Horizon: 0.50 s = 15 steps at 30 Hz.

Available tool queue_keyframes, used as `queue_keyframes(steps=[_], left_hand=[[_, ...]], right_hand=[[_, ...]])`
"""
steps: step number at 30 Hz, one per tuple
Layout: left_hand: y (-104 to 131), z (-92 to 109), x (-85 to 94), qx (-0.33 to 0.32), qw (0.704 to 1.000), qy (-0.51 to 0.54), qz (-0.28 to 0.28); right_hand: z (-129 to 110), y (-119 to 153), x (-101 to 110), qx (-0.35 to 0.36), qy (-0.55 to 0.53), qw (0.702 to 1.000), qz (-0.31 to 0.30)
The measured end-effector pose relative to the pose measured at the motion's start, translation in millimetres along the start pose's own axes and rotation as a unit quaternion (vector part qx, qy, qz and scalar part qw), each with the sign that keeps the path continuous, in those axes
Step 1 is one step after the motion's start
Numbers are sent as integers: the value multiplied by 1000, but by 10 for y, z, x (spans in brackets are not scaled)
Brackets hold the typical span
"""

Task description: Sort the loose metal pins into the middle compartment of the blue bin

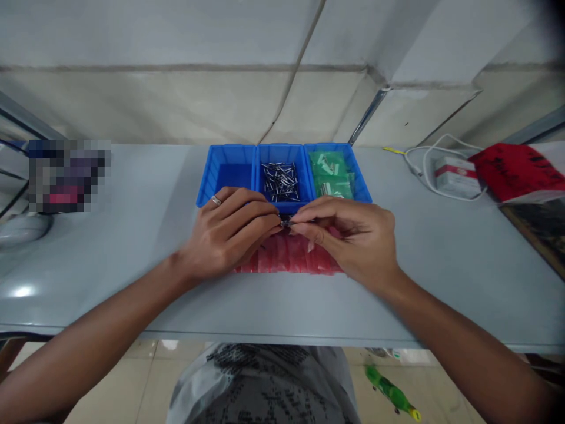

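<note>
Right now, the right hand (359, 235) pinches a metal piece (288, 223) between thumb and fingers; the left hand (229, 232) closes its fingertips on the other end. The piece is thin, dark and shiny, just in front of the middle bin (289, 207). The left hand arches palm down; the right one turns its palm inward. Similar metal pieces (281, 181) lie inside that bin, green bags (331, 171) right of it, red bags (286, 254) in front.
</note>
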<state>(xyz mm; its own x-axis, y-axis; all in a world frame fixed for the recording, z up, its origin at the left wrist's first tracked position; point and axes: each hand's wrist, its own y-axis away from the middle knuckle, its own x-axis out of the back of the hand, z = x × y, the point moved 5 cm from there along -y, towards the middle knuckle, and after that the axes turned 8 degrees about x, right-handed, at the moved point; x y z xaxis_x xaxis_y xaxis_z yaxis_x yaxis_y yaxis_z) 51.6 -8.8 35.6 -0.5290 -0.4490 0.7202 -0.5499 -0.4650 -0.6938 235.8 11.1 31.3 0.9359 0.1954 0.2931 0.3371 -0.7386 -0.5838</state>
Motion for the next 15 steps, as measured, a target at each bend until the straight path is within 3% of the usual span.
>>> queue_keyframes(steps=[6, 15], left_hand=[[-38, -8, 39, 41, 999, 18, 9], [-43, -9, 56, 44, 998, 29, 24]], right_hand=[[47, 50, -16, -67, -85, 993, 52], [-16, 27, -5, -62, -92, 993, 43]])
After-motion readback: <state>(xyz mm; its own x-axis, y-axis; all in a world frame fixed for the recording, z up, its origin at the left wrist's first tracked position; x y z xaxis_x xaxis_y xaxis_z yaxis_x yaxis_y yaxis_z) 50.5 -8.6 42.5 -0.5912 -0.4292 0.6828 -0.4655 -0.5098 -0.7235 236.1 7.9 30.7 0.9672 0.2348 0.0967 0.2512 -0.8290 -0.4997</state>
